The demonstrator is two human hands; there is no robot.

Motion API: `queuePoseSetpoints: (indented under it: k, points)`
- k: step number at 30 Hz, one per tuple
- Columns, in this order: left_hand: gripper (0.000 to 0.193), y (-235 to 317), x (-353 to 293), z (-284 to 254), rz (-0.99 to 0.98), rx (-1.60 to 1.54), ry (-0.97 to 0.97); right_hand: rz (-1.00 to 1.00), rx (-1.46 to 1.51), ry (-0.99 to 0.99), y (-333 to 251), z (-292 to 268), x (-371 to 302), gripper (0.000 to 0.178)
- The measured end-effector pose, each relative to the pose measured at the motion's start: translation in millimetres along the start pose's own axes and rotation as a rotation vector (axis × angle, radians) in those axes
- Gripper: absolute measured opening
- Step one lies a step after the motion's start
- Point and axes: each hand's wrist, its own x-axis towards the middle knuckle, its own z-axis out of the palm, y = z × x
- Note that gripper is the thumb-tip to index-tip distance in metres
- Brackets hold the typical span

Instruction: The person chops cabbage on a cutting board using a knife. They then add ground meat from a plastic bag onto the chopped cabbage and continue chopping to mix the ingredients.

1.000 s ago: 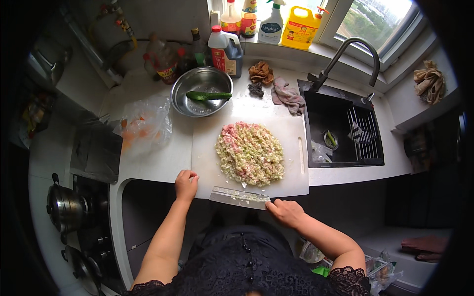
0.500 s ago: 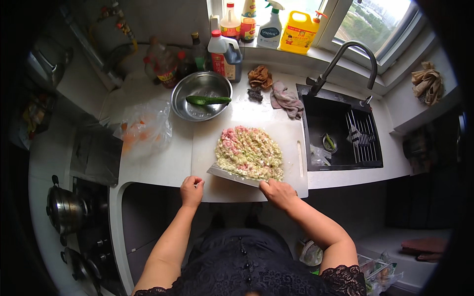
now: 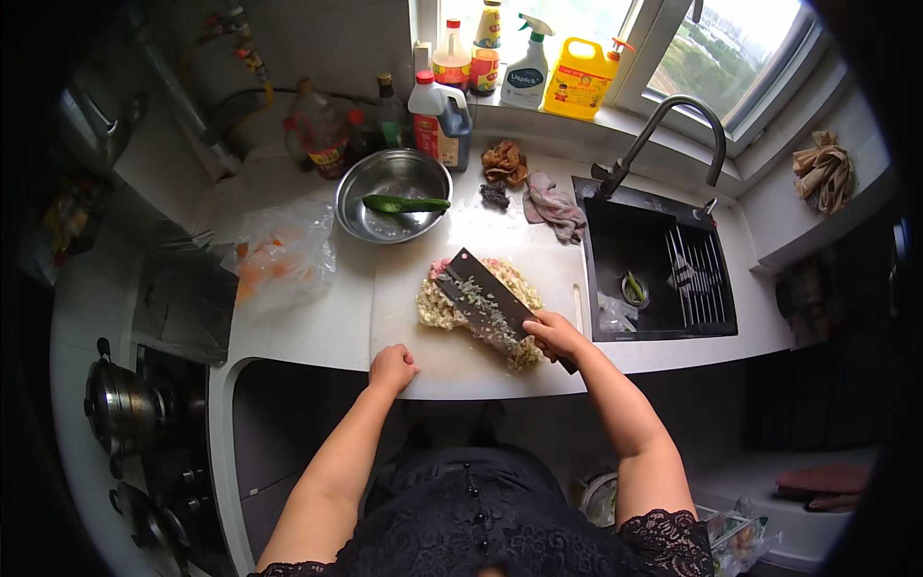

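My right hand (image 3: 554,335) grips the handle of a broad cleaver (image 3: 486,298). Its blade lies flat over a heap of minced meat mixed with chopped pale green vegetable (image 3: 436,306), and bits of the mince stick to the upper side of the blade. The blade hides the middle of the heap. Under the heap is a white cutting board (image 3: 399,293) at the counter's front edge. My left hand (image 3: 393,369) is closed in a loose fist at the board's front left corner, with nothing visible in it.
Behind the board stands a steel bowl (image 3: 352,217) with a cucumber (image 3: 406,204). A plastic bag with orange pieces (image 3: 286,252) lies to the left. The black sink (image 3: 615,332) is on the right, with a cloth (image 3: 555,207) beside it. Bottles and a jug (image 3: 438,125) line the back.
The cleaver has moved from the heap's front edge onto its top and turned flat, point away from me. The heap looks flatter. My left hand has shifted slightly right, fingers more curled.
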Motion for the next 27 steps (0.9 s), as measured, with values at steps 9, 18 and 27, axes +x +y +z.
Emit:
queuePoseSetpoints:
  k: [9, 18, 27]
  points:
    - [0.024, -4, 1, 3, 0.035, 0.005, 0.071, -0.006, 0.227, 0.084, -23, -4, -31, 0.021]
    - [0.023, 1, -5, -2, 0.079, 0.039, 0.066, -0.346, -0.826, 0.637, -25, 100, -52, 0.025]
    - [0.022, -4, -3, -3, 0.061, 0.028, -0.039, -0.209, -0.819, 0.577, -22, 111, -36, 0.027]
